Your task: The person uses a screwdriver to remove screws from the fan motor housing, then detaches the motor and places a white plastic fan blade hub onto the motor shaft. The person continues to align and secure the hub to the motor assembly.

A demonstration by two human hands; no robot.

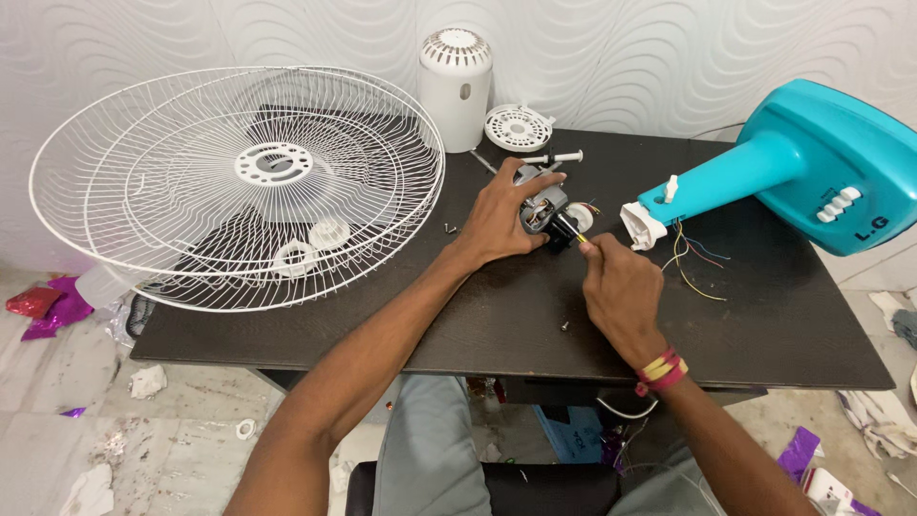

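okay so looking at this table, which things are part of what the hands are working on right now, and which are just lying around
In hand: fan motor under the left hand; screwdriver in the right hand.

Lying about: wire fan guards, white motor cover, round white vent cap, teal fan base, loose screws.

Beneath the dark table (pixel 478 315), a blue printed packet (pixel 573 435); at its right end, a small dark marking (pixel 871 227) on a turquoise fan base (pixel 812 143); lower right, a white-and-red packet (pixel 826 485).

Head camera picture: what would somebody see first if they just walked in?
Probably the big round white wire fan guard lying on the left of the dark table, and the bright turquoise plastic fan base lying at the right. Between them, the left hand holds a small grey fan motor while the right hand works a screwdriver at it.
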